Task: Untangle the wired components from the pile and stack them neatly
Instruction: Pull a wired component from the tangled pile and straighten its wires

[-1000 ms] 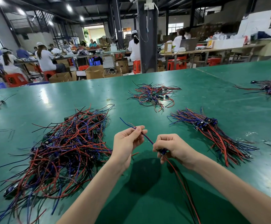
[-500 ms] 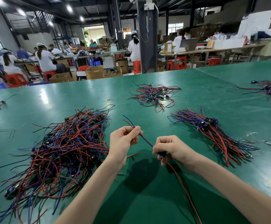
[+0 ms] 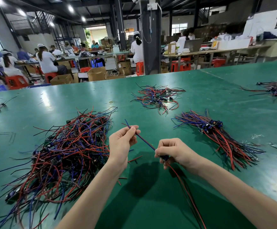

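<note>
A: Two hands hold one component (image 3: 165, 157) above the table (image 3: 192, 103): our right hand (image 3: 172, 151) pinches its body, our left hand (image 3: 123, 142) pinches the blue wire (image 3: 144, 141), taut between.
B: Pulling harder, we could rip that wire from its joint.
A: And with the pile (image 3: 65, 154) at left, swinging right, our trailing tails (image 3: 184, 187) could knock the farther stack (image 3: 217, 134) askew.

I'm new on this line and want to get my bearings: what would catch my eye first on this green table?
The big tangled pile of red, blue and black wires on the left of the green table stands out first. In the middle, the left hand pinches a blue wire that the right hand grips at its near end. To the right lies a neater stack.
</note>
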`<state>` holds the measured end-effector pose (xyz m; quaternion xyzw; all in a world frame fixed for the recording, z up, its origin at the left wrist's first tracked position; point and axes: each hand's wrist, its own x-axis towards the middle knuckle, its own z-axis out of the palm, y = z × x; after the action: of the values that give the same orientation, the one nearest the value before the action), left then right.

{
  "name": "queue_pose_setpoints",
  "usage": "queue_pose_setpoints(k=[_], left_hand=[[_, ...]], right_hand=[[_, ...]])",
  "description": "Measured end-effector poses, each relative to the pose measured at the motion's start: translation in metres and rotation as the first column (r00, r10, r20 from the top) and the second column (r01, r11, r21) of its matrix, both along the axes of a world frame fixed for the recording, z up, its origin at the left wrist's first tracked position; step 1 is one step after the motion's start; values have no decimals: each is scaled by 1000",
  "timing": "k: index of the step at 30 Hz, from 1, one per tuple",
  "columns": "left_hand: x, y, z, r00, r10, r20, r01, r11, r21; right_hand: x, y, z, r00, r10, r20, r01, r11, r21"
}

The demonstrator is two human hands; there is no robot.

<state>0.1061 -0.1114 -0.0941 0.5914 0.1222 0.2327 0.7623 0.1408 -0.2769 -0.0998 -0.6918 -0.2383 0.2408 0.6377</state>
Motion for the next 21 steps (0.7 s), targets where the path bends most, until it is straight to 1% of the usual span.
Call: queue_pose_setpoints(k=[3,8,12,18,21], left_hand=[[1,1,-1,1000,13,-15,-12,999,36],[1,4,1,1000,9,-2,-9,999,44],[1,4,1,1000,17,10,-17,1000,-10],[3,9,0,1000,28,0,-28,996,-83],[3,12,-2,998,62,-7,-62,998,-24]], right_hand=[[-1,0,1,1000,6,-1,-6,1000,-4],[2,-2,-3,1000,19,-4,-19,1000,2],[2,0,-2,999,32,4,-32,999,3],[4,-1,-4,1000,8,-5,-8,1000,-8],[3,-1,-4,1000,16,-5,-16,1000,-11]])
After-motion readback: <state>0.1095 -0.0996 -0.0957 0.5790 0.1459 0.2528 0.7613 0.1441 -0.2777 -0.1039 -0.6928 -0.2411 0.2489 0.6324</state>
